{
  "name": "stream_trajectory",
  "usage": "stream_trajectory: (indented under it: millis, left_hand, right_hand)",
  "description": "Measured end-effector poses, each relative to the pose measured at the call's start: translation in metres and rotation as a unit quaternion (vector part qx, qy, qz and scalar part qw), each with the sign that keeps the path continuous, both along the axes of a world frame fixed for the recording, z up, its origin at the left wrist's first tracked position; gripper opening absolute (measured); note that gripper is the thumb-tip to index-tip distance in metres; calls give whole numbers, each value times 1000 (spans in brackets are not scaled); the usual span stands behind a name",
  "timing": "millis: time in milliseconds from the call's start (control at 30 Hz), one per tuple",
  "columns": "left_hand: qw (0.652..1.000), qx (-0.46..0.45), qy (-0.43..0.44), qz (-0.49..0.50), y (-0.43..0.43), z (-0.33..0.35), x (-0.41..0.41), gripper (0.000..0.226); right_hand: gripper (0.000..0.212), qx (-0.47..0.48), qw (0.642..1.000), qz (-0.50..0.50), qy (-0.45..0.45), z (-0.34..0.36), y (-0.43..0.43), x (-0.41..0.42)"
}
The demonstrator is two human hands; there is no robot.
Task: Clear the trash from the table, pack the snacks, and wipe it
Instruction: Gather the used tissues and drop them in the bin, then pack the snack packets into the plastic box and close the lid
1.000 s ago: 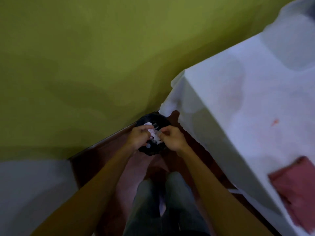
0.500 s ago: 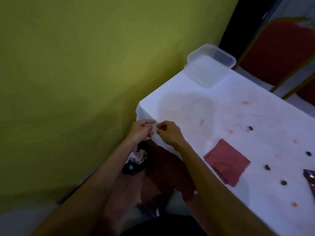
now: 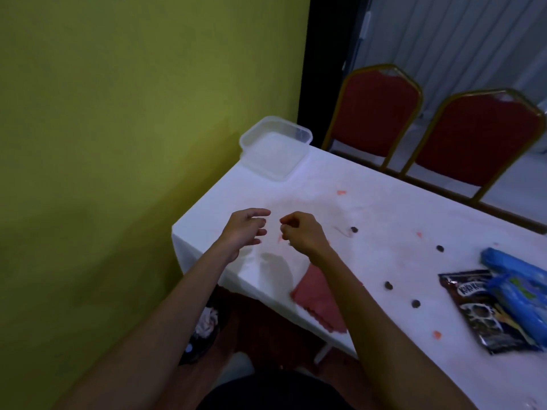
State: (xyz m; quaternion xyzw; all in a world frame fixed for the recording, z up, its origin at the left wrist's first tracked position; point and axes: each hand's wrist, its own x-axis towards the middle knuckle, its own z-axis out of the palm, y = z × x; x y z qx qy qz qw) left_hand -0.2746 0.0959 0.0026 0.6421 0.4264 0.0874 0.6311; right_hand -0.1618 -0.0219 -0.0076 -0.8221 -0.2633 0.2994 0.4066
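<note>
Both bare arms reached forward from the bottom of the view, converging towards the middle. The left forearm (image 3: 183, 297) ran up and to the right, the right forearm (image 3: 370, 306) up and to the left, both uncovered to the wrist. The left hand (image 3: 244, 229) hung with its back to the camera, its fingers (image 3: 260, 213) loosely spread and only slightly bent, pointing towards the other hand and holding nothing. The right hand (image 3: 303, 232) faced it, its knuckles uppermost and its fingers (image 3: 285, 221) curled in towards the palm, the thumb tucked close beneath them, with nothing visible in its grasp. The fingertips of the two hands were near one another but apart, at about the same height.
</note>
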Motion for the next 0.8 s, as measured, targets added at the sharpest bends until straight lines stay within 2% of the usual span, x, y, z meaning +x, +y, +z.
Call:
stream_trajectory:
  millis: [233,433,700,800]
  left_hand:
    - [999,7,19,-37,-3,-2,32,31]
    - [997,29,43,-64,29,-6,58,31]
    - [996,15,58,-66,91,-18,96,28]
    - [997,0,57,-59,120,-26,112,29]
  right_hand:
    - [22,18,999,-26,12,-3,-7,28]
    - [21,20,998,-47,33,-13,6,55]
    - [20,14,995,-67,74,-22,69,102]
    - [17,5,989,-88,115,-27,102,124]
